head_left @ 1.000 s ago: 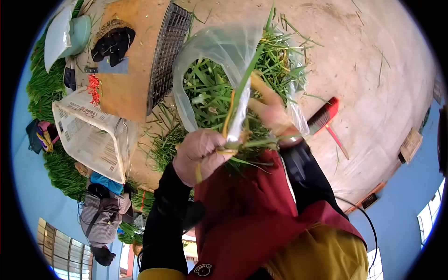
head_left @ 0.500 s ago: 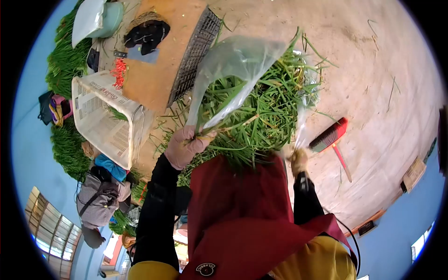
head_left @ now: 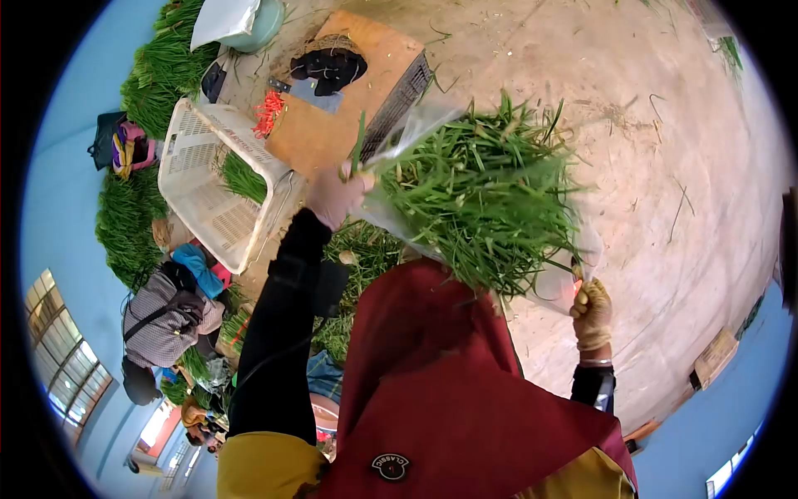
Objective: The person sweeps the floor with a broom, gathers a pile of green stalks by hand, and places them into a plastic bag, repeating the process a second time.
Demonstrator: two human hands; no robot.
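Two hands engaged | your left hand (head_left: 334,198): fingers closed on clear plastic bag (head_left: 588,249) | your right hand (head_left: 592,314): fingers curled tightly round its opposite corner | bag stretched between, cut green leaves (head_left: 490,191) heaped there | step, judged: bag-handling; next move calls for even grips

i just get one head cam here, wide fisheye, tipped forward and down, close above the red apron (head_left: 465,399).
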